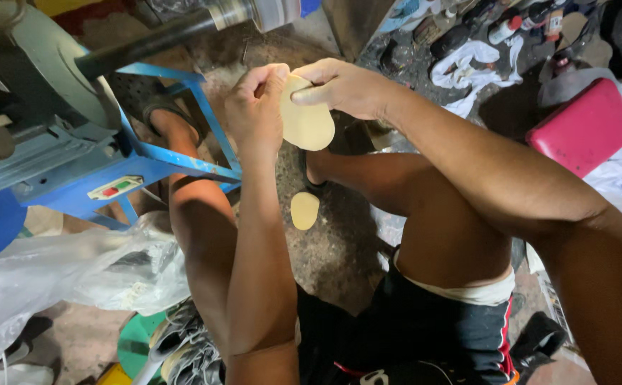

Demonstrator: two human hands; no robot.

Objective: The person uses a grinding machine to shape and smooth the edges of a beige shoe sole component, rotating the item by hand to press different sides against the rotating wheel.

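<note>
Both my hands hold one pale yellow, oval flat piece [307, 121], like a shoe insole part, up in front of me. My left hand [255, 107] grips its left edge with the fingers curled. My right hand [343, 87] pinches its upper right edge. The piece sits just below the dark spindle [154, 39] of a blue-framed machine [97, 164]. A second pale oval piece [304, 210] lies on the concrete floor between my legs.
A clear plastic bag [75, 274] lies at the left by my knee. A pink case [585, 128] and white rags [471, 68] sit on the floor at the upper right, among bottles and clutter. Shoes [189, 349] lie near the bottom.
</note>
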